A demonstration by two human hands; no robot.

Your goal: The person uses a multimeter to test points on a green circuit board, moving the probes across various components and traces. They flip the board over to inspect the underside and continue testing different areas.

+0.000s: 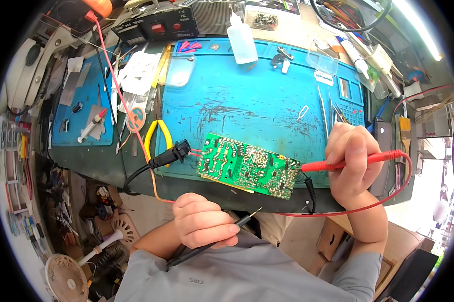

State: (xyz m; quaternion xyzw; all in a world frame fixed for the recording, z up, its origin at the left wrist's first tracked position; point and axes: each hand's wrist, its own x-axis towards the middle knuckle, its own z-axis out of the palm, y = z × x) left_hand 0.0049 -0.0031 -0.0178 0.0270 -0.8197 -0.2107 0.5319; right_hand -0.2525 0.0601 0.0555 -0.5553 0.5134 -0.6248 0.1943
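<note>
Red probe at the board, black probe off it

The green circuit board (227, 168) lies askew at the blue mat's (267, 100) near edge. The right hand (352, 156) has its grip wrapped around the red probe (380, 157), tip at the board's right end, contact unclear; the left hand (204, 221) curls snugly around the black probe (243, 221). Probing seems half set up: the black tip isn't placed. Silvery solder joints crowd the board's upturned face.
</note>
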